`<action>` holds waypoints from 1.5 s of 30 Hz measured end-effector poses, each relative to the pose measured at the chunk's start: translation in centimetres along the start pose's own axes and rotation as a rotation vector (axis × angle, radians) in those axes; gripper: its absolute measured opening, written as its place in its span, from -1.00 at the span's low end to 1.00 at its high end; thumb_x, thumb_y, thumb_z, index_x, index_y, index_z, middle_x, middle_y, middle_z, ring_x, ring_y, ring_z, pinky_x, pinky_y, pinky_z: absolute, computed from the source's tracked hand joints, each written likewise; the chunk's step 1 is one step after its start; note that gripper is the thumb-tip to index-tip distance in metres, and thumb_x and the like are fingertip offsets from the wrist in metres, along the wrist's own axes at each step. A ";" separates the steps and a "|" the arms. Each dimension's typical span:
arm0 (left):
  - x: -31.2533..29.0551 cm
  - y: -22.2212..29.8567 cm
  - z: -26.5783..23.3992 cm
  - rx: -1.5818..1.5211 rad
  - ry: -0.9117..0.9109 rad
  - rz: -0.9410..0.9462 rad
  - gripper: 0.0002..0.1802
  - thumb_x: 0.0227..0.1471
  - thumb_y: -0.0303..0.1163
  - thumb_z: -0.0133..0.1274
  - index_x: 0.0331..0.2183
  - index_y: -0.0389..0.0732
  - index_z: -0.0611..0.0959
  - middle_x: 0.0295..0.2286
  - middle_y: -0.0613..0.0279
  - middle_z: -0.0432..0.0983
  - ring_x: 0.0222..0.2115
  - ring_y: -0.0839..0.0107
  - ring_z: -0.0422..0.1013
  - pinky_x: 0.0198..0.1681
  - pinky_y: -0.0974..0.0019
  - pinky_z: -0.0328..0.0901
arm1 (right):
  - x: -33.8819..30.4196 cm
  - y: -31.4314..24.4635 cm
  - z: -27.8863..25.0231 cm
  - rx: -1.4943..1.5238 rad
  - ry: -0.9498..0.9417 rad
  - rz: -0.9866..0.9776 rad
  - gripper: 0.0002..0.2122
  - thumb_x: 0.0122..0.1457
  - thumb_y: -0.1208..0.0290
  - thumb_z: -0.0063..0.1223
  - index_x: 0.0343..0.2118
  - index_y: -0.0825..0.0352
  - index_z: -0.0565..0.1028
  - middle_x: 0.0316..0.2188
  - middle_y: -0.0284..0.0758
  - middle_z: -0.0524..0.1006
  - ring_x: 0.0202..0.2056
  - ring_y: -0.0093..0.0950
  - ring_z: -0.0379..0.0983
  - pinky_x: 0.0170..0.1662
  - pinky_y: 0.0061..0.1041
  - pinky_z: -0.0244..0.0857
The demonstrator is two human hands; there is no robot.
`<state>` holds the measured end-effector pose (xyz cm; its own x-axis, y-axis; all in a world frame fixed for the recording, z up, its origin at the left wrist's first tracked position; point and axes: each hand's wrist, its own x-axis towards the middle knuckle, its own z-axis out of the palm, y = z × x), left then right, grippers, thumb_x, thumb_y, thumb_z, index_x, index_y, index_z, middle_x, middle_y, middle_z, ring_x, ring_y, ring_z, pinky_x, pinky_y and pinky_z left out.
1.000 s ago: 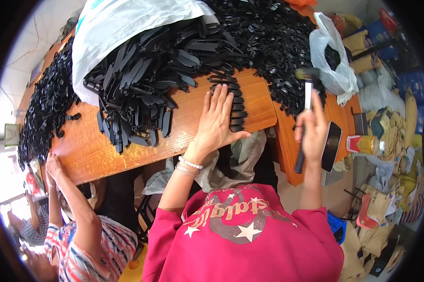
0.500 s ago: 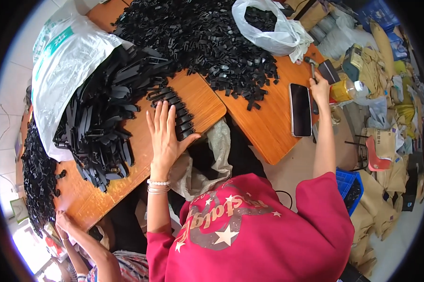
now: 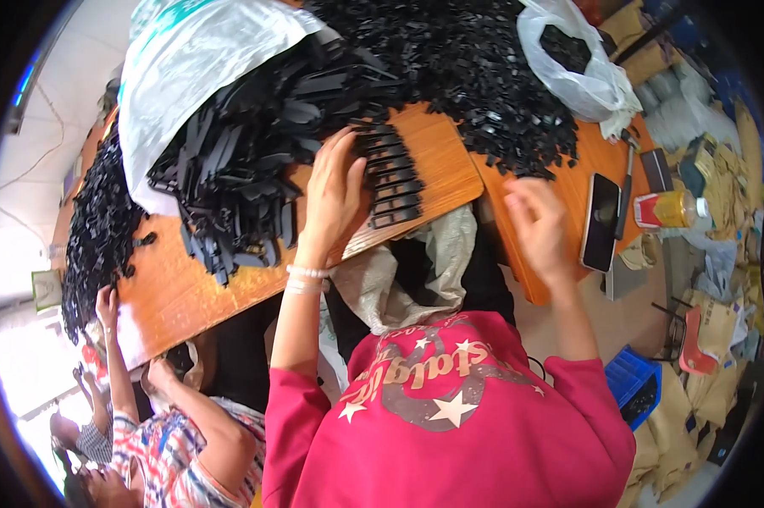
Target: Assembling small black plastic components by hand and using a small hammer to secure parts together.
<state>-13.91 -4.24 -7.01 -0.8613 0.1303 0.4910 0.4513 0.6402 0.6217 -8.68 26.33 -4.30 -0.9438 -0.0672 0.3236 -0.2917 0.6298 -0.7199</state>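
Right of the row (image 3: 390,173), a bare stretch of surface (image 3: 451,161) leaves a hand room to pass. The near side is also free, above the sack (image 3: 372,286). The left hand (image 3: 333,190) blocks the row's left flank, with the long pieces (image 3: 251,144) farther left. Clips (image 3: 484,76) crowd its far side. Well right of it, the phone (image 3: 600,222) and hammer (image 3: 626,182) obstruct.

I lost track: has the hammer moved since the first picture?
Yes, the hammer has moved right: it was held in the right hand, left of the phone; now it lies on the table, just right of the phone.
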 end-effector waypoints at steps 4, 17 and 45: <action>2.1 -1.6 0.7 0.034 -0.094 0.116 -0.66 0.02 -0.65 -0.07 -0.09 -0.36 0.47 -0.10 -0.06 0.45 -0.02 -0.02 0.34 0.04 0.13 0.26 | -2.4 -4.5 7.3 0.253 -0.169 -0.060 -0.95 0.02 0.59 0.17 -0.46 0.41 0.52 -0.46 -0.21 0.52 -0.40 -0.26 0.49 -0.33 -0.39 0.36; 2.2 -1.5 2.1 0.342 -0.060 0.202 -0.73 -0.03 -0.53 0.07 -0.21 -0.36 0.54 -0.24 0.07 0.42 -0.23 0.13 0.34 -0.14 0.19 0.28 | -3.1 -6.1 11.7 0.114 0.027 -0.084 -0.90 0.01 0.56 0.19 -0.43 0.47 0.53 -0.42 -0.22 0.47 -0.34 -0.23 0.41 -0.24 -0.31 0.31; -3.1 1.4 -2.7 0.163 -0.268 0.096 -0.37 -0.20 -0.62 0.06 0.02 -0.28 0.43 0.13 0.01 0.23 0.19 0.04 0.12 0.21 0.05 0.09 | 4.4 -2.4 11.0 -0.121 -0.113 -0.124 -0.55 0.03 0.49 0.22 0.01 0.41 0.39 -0.16 -0.17 0.48 -0.10 -0.19 0.38 0.01 -0.28 0.24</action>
<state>-10.02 -5.73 -6.00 -0.8574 0.3767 0.3507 0.5085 0.7253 0.4641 -13.85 16.02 -7.91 -0.9151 -0.2327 0.3293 -0.3927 0.6994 -0.5972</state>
